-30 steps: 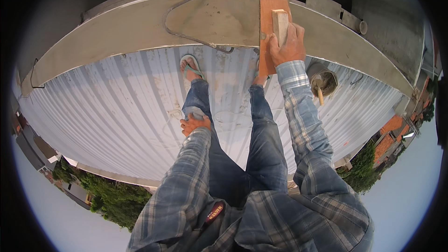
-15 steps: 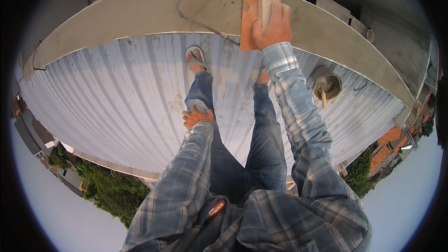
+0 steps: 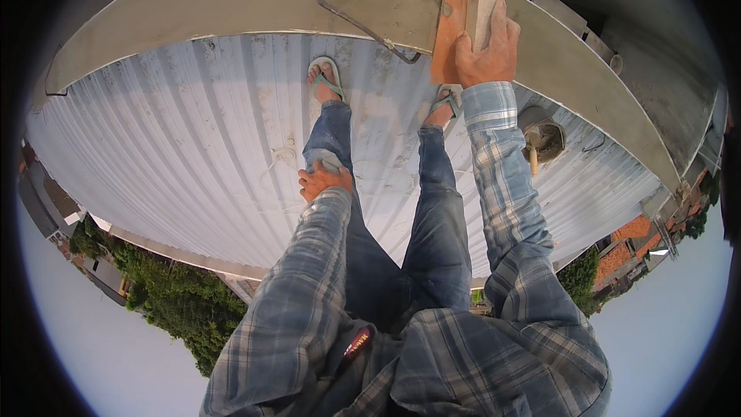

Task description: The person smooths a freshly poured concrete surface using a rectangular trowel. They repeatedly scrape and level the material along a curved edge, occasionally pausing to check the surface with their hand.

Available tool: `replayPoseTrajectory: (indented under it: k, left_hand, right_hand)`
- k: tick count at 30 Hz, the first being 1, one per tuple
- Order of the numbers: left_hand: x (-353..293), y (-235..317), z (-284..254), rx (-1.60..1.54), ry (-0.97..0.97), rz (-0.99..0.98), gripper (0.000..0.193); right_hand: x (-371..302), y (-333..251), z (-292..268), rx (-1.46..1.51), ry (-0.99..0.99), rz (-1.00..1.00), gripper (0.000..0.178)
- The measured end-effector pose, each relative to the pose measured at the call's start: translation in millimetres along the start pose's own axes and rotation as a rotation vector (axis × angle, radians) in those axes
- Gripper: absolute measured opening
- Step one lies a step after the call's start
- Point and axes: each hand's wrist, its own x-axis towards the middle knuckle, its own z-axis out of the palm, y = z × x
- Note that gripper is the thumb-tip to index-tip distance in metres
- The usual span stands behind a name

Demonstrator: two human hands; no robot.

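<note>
My right hand [image 3: 488, 54] is closed around the pale wooden handle of a plastering float [image 3: 454, 27]. The float's orange-brown board lies against the smooth grey plastered band [image 3: 224, 1], its lower end reaching over the band's near edge. At my left knee, my left hand [image 3: 323, 180] has its fingers curled round a pale grey, sponge-like piece [image 3: 326, 158]. Most of that piece is hidden by the hand, so its kind cannot be told. Right of my right forearm stands a bucket [image 3: 549, 139] with grey mortar and a wooden-handled tool [image 3: 533, 161] in it.
I stand in flip-flops [image 3: 327, 77] on a ribbed metal sheet [image 3: 193, 139]. A bent metal rod [image 3: 330, 6] sticks out over the band left of the float; a smaller one [image 3: 52, 77] is at far left. Behind me the sheet ends, with trees [image 3: 181, 301] and roofs below.
My right hand has slid the float to the right along the plastered band. More of my right foot shows now. My left hand stays at the knee, and the view has shifted slightly.
</note>
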Motion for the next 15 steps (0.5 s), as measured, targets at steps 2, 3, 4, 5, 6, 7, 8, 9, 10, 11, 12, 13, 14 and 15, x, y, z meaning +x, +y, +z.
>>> replayPoseTrajectory:
  k: [2, 3, 4, 5, 6, 7, 8, 9, 10, 11, 12, 13, 14, 15]
  left_hand:
    - [2, -4, 2, -0.026, -0.01, -0.022, 0.066]
    - [3, -6, 3, -0.032, -0.011, -0.034, 0.066]
    - [3, -5, 4, -0.03, -0.012, -0.03, 0.066]
    - [1, -4, 7, -0.027, -0.013, -0.029, 0.065]
    - [2, -2, 8, -0.017, -0.013, -0.014, 0.065]
    - [5, 2, 8, -0.014, 0.003, 0.001, 0.065]
    - [4, 1, 9, -0.009, 0.011, 0.002, 0.064]
    - [5, 1, 9, -0.012, 0.019, 0.01, 0.064]
    - [3, 0, 10, -0.02, 0.021, 0.002, 0.064]
    - [2, -1, 11, -0.029, 0.024, -0.004, 0.064]
    - [-1, -6, 13, -0.045, 0.024, -0.028, 0.064]
    - [-3, -5, 14, -0.049, 0.024, -0.027, 0.064]
    - [-2, -3, 15, -0.057, 0.031, -0.039, 0.065]
    - [-2, -4, 15, -0.051, 0.037, -0.041, 0.065]
  right_hand:
    - [-24, 34, -14, -0.045, -0.012, 0.002, 0.084]
    - [-31, 31, -20, -0.03, 0.019, 0.007, 0.084]
    - [-28, 28, -16, -0.021, 0.019, 0.004, 0.084]
    - [-21, 24, -6, -0.012, 0.017, 0.001, 0.084]
    - [-10, 7, -1, -0.01, 0.025, 0.008, 0.084]
    - [4, -15, 13, -0.009, 0.029, 0.006, 0.084]
    - [8, -21, 19, -0.019, 0.023, -0.007, 0.084]
    - [13, -27, 22, -0.032, 0.023, -0.027, 0.084]
    - [14, -29, 22, -0.047, 0.024, -0.048, 0.084]
    - [6, -16, 17, -0.043, 0.022, -0.036, 0.083]
    - [-10, 4, 11, -0.029, 0.008, -0.035, 0.083]
    - [-18, 19, 2, -0.031, 0.008, -0.029, 0.083]
    - [-19, 24, 2, -0.023, 0.025, -0.034, 0.083]
    - [-21, 21, -1, -0.021, 0.046, -0.022, 0.082]
